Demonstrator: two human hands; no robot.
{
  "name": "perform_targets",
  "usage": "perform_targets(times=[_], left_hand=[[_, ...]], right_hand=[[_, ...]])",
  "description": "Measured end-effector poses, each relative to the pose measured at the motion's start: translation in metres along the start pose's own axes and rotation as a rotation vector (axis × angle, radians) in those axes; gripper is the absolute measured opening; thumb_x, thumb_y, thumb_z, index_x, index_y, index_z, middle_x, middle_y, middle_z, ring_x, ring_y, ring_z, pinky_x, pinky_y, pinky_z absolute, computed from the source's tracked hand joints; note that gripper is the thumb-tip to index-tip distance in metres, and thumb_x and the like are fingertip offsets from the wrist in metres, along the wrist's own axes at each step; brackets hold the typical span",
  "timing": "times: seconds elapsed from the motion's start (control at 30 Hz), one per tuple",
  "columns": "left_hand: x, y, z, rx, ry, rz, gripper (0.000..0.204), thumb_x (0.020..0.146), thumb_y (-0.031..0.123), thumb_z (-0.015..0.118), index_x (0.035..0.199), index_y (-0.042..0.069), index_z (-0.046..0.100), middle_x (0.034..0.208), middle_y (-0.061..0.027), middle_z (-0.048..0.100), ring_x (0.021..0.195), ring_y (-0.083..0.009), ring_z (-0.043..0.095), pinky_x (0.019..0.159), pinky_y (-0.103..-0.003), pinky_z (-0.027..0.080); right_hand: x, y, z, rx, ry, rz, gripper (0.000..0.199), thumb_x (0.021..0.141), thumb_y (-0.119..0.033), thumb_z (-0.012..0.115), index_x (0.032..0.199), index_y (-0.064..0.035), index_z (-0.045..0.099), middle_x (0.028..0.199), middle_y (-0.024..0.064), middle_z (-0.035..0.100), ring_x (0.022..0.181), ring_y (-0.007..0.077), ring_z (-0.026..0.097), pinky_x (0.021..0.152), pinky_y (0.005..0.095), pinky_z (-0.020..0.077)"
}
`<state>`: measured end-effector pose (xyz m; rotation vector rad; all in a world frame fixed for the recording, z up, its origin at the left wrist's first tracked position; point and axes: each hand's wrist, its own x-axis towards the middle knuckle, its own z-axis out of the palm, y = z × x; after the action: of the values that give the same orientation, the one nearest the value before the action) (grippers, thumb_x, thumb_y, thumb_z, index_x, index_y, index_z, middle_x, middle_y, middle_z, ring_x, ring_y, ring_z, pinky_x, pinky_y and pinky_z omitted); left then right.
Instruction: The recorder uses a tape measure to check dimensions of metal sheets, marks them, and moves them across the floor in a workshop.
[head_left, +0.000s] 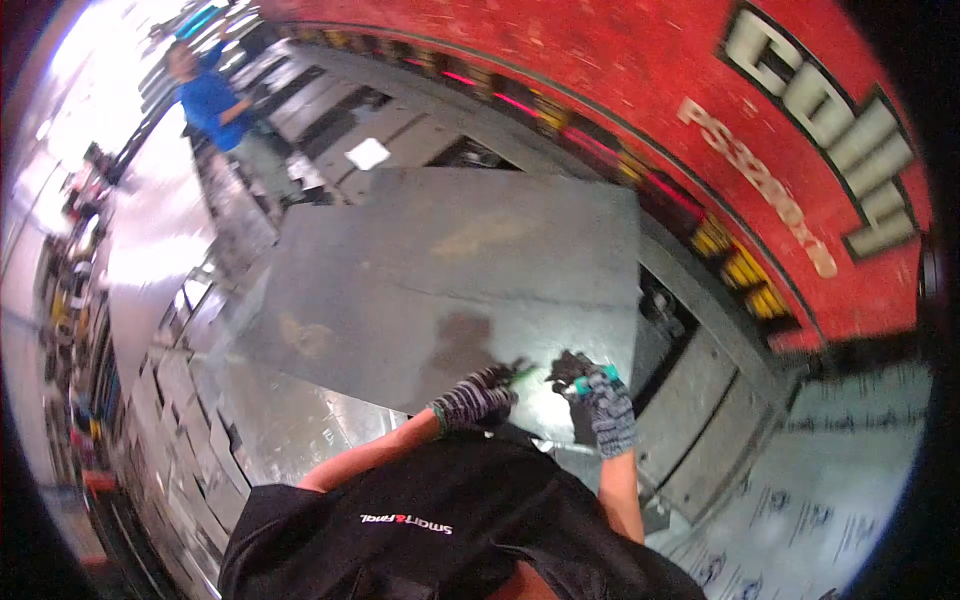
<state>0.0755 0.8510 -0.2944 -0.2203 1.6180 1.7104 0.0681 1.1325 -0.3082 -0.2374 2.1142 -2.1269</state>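
Note:
A large grey sheet of metal (380, 270) lies in front of me, with worn tan patches and a bright reflection near its close edge. Over that edge is my left hand (472, 397), in a black-and-white knit glove. Its fingers look closed, and a small blurred greenish thing (521, 373) shows at their tips. My right hand (607, 408), gloved the same way, is closed around a teal-and-dark object (597, 380) above the sheet's near right corner. Blur hides what kind of thing it is.
A red machine (620, 90) with a row of yellow-and-black parts (690, 230) spans the far right side. At the far left stands a person in a blue shirt (212, 105). A white paper (367, 154) lies beyond the sheet. Printed film-covered sheeting (800, 490) is at lower right.

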Motion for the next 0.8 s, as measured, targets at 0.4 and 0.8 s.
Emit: perform_targets(times=[0.4, 0.8], left_hand=[[0.054, -0.002, 0.112, 0.389, -0.252, 0.720, 0.068, 0.091, 0.014, 0.073, 0.150, 0.004, 0.042, 0.138, -0.0155, 0.057, 0.126, -0.0298, 0.056, 0.108, -0.041, 0.046], [-0.009, 0.004, 0.078, 0.073, -0.117, 0.170, 0.047, 0.106, 0.024, 0.057, 0.149, 0.007, 0.050, 0.138, -0.0079, 0.061, 0.120, -0.0187, 0.062, 0.092, -0.035, 0.056]], right_hand=[[-0.096, 0.001, -0.039, -0.124, 0.262, 0.125, 0.040, 0.095, -0.032, 0.067, 0.121, -0.0014, 0.064, 0.104, 0.0127, 0.071, 0.091, 0.0211, 0.065, 0.084, 0.0348, 0.0530], [-0.174, 0.031, -0.209, -0.671, 0.540, 0.669, 0.054, 0.095, -0.039, 0.069, 0.136, -0.0043, 0.059, 0.119, 0.0180, 0.071, 0.106, 0.0293, 0.068, 0.091, 0.0390, 0.0522]])
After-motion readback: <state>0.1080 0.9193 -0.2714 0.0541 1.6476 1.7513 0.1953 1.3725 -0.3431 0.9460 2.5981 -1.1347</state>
